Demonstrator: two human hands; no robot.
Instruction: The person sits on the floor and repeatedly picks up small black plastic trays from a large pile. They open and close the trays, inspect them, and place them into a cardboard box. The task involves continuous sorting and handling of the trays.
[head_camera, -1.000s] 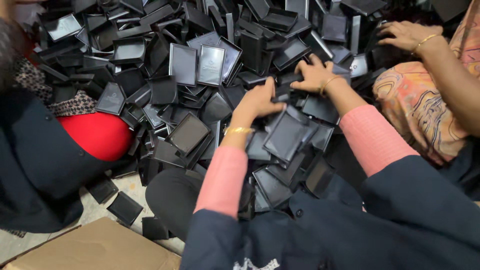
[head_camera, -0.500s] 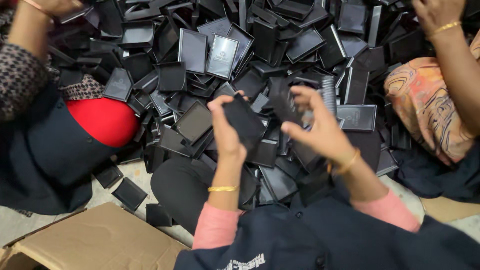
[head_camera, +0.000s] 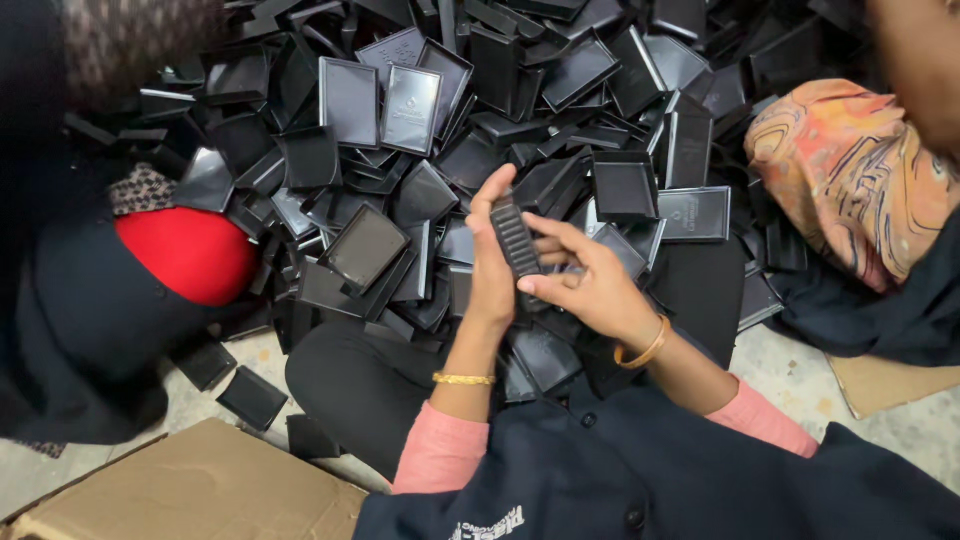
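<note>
My left hand (head_camera: 492, 268) holds a small stack of black plastic trays (head_camera: 516, 240) edge-on, upright, above my lap. My right hand (head_camera: 588, 282) grips the same stack from the right, fingers pressed on its side and lower end. Both hands hover over the near edge of a large heap of black rectangular trays (head_camera: 480, 110) that fills the upper half of the view. A gold bangle sits on each wrist. Pink sleeves and a dark garment cover my arms and chest.
A person in dark clothes with a red patch (head_camera: 190, 255) sits at the left. Another person in orange patterned cloth (head_camera: 850, 190) sits at the right. A brown cardboard sheet (head_camera: 210, 490) lies at the lower left. Loose trays (head_camera: 252, 397) lie on the floor.
My hands have lifted from the heap and come together. The tray held flat before is now turned edge-on in a stack between both hands. The view has closed in.
</note>
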